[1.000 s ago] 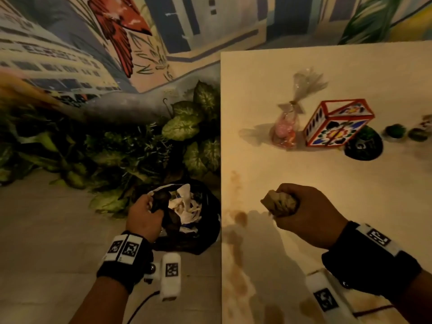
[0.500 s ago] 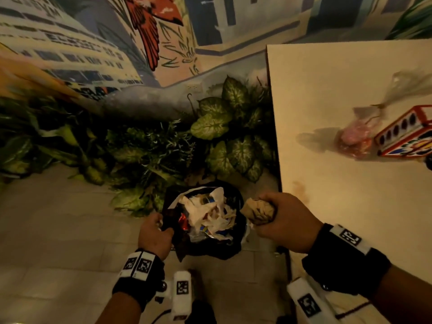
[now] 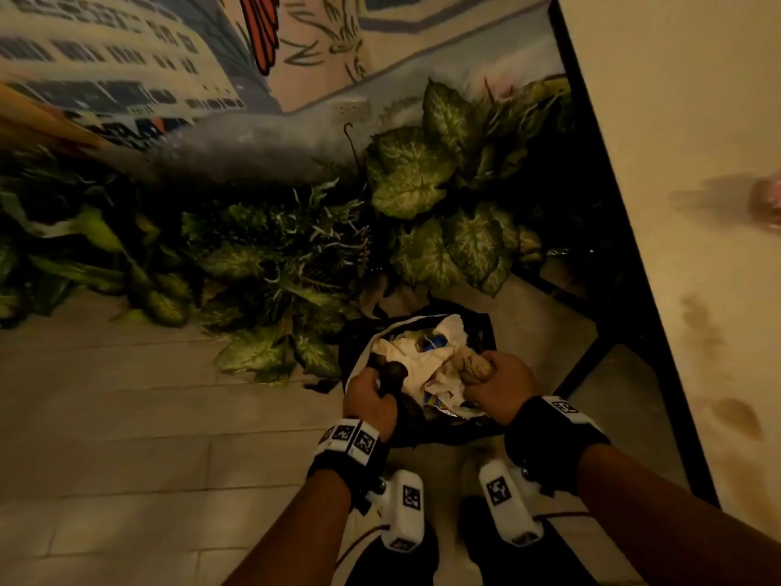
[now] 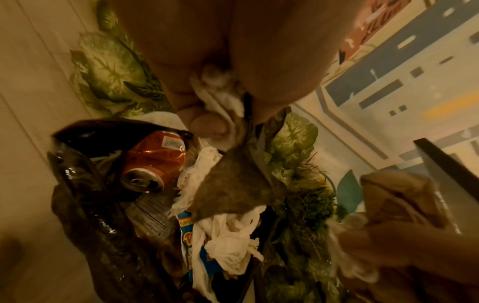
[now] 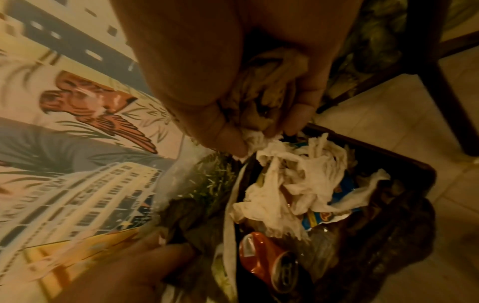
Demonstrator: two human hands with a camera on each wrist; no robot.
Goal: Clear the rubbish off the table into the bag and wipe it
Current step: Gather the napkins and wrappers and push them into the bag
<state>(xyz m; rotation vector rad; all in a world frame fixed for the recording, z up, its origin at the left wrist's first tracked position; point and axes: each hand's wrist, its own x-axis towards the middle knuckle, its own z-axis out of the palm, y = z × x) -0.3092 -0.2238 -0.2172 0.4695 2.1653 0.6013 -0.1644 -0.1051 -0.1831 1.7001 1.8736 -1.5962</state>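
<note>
a black rubbish bag (image 3: 481, 332) is seen on the tiled floor (image 3: 126, 437) just beside the table (image 3: 697, 205), its mouth facing upward toward the head camera. the near-left rim of the bag is gripped by the left hand (image 3: 371, 397), fingers curled round the dark plastic together with a bit of white tissue, so the opening is held wide. a crumpled, stained paper wad (image 3: 473, 365) is clenched in the right hand (image 3: 501, 387), which is held over the right side of the bag's mouth, the wad poking out toward the opening. inside the bag, white tissues (image 5: 293, 180), a blue snack wrapper (image 4: 190, 229) and a crushed orange can (image 4: 153, 162) are piled; the can lies on its side, its top end turned toward the near-left rim. brown stains (image 3: 737, 416) are visible on the tabletop. leafy plants (image 3: 414, 175) are ranged behind the bag, below a painted wall mural (image 3: 126, 65).
</note>
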